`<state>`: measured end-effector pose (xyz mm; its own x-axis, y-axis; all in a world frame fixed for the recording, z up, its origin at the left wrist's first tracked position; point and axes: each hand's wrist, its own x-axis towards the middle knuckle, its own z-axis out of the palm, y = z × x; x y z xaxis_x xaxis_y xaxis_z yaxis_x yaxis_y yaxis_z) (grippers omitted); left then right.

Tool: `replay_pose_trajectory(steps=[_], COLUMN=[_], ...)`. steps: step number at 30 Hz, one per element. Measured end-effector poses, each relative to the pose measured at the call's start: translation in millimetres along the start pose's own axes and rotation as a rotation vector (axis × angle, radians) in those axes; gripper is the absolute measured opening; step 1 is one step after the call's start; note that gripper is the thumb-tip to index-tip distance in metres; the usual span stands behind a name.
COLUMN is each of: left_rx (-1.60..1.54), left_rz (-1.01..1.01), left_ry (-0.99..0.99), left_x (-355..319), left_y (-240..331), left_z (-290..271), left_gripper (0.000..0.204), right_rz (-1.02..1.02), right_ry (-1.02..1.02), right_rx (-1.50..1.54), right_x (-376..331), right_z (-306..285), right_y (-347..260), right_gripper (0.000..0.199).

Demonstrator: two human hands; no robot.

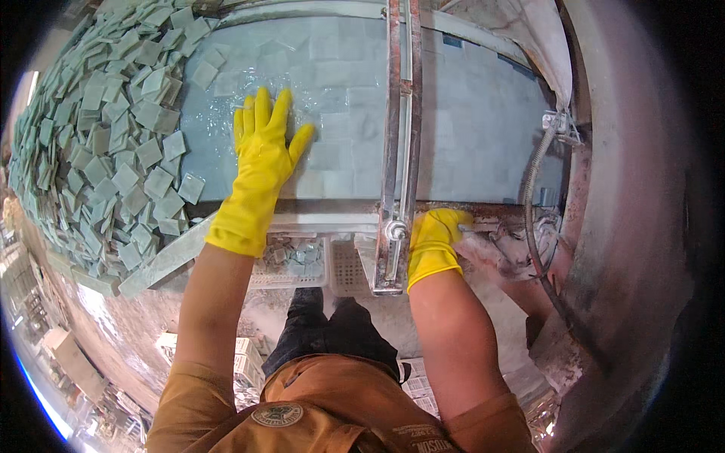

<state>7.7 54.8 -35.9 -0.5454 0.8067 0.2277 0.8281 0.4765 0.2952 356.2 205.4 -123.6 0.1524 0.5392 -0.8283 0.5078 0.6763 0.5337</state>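
Note:
My left hand (264,140), in a yellow rubber glove, lies flat with fingers spread on a wet grey-blue bed (208,162). Pale square tiles (340,121) lie side by side across this bed, to the right of the hand. My right hand (434,245), gloved likewise, is at the bed's near edge, just right of an upright slotted metal bar (404,143). Its fingers curl toward the right, and what they close on is hidden. Left of my left hand rises a big heap of loose greenish square tiles (113,143).
White perforated baskets (347,268) sit below the near edge, one with broken pieces. A pale board (166,260) borders the heap. At the right, a hose (532,226) hangs beside a wall-like panel (634,189). Crates (245,366) stand on the floor.

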Motion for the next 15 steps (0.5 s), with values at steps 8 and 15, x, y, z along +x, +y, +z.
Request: replay_pose_trajectory(steps=[8,15], left_rx=[-0.104,-0.063], left_rz=[-0.025,-0.039], left_ry=[-0.094,-0.108], left_x=[-61,-29], left_y=[40,80], left_z=[-29,-10], left_gripper=[0.089,0.096], right_rz=[0.842,0.874], right_ry=[0.115,0.18], right_rx=[1.818,1.972], right_x=[-35,-11], right_z=[-21,-3], right_y=[-10,-17], right_gripper=[0.07,0.084])
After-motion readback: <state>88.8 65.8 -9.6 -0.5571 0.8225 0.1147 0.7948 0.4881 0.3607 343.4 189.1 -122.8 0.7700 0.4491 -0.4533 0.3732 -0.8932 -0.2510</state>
